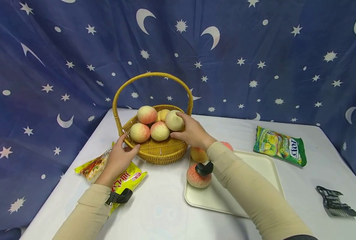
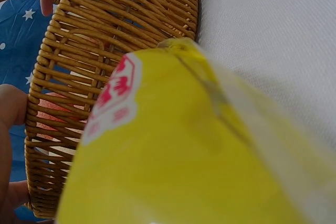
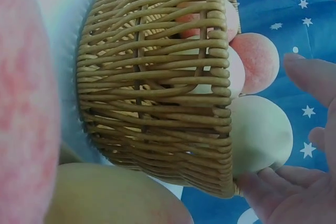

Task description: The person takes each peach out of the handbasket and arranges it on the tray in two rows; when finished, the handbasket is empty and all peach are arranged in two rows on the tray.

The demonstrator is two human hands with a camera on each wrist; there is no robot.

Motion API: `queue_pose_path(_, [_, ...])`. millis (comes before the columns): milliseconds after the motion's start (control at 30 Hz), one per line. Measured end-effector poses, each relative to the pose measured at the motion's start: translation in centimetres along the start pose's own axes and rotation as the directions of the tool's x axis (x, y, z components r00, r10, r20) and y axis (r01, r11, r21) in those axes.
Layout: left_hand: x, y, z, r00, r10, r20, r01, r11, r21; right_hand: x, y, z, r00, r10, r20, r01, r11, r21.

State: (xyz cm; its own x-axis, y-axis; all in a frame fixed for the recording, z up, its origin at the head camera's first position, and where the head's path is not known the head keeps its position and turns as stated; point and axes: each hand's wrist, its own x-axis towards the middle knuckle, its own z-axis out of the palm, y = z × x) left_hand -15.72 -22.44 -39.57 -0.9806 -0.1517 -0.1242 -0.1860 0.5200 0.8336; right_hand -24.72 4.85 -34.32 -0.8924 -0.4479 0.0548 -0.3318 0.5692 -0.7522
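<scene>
A golden wicker basket (image 1: 163, 151) with a tall arched handle holds several peaches (image 1: 140, 132), cream with pink blush. My left hand (image 1: 119, 160) holds the basket's rim at its left side, thumb toward the front. At the right rim is my right hand (image 1: 194, 131), its fingers touching a pale peach (image 1: 175, 120) at the top of the pile. In the right wrist view the thumb stands apart from that pale peach (image 3: 262, 135), while the fingers lie against its far side. Beneath my right forearm, more peaches (image 1: 198, 176) rest on a cream tray (image 1: 231, 206), partly hidden by the arm.
Yellow snack packets (image 1: 127, 180) lie under and beside my left wrist. A green Fox's candy bag (image 1: 279, 145) lies behind the tray on the right. Near the right table edge is a black comb-like hair clip (image 1: 335, 201). A blue star-patterned cloth (image 1: 225, 66) hangs behind the table.
</scene>
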Motion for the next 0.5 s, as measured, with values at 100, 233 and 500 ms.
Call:
queue_pose_path(100, [0.01, -0.03, -0.01, 1.0, 0.003, 0.004, -0.003, 1.0, 0.0, 0.08, 0.0, 0.14, 1.0, -0.007, 0.003, 0.007, 1.0, -0.01])
queue_pose_path(233, [0.02, -0.06, -0.02, 1.0, 0.001, 0.008, -0.001, 1.0, -0.006, 0.17, 0.2, 0.31, 1.0, -0.025, 0.002, 0.025, 0.999, -0.047])
queue_pose_path(500, [-0.07, 0.0, -0.01, 1.0, 0.0, 0.003, 0.0, 1.0, -0.005, 0.01, 0.42, 0.44, 1.0, -0.007, 0.005, 0.007, 0.999, -0.038])
